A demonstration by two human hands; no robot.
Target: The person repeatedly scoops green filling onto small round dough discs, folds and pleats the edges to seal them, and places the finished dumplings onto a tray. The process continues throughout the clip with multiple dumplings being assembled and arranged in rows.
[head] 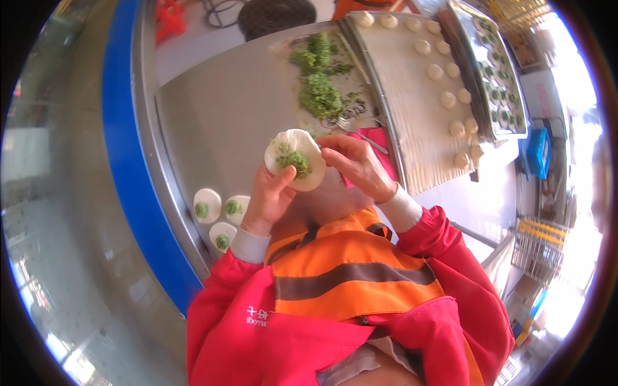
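Note:
A round dough wrapper (313,179) with chopped green filling (295,163) on it rests in my left hand (270,198), whose thumb lies over the filling. At the wrapper's right edge, the thumb and forefinger of my right hand (357,161) pinch the rim. Three more dough rounds, each bearing a lump of green filling, lie at the lower left of the metal tabletop (217,111): one left (206,198), one right (240,202) and one nearer me (218,231). Beyond my hands, a heap of green filling (321,94) sits on a board or sheet.
A fork (355,129) lies beside the filling, partly over a pink cloth (380,153). To the right, a lined tray (410,106) holds several closed buns (448,100). Past it, another tray (520,106) carries several green-topped pieces. A blue basket (539,153) stands farther right.

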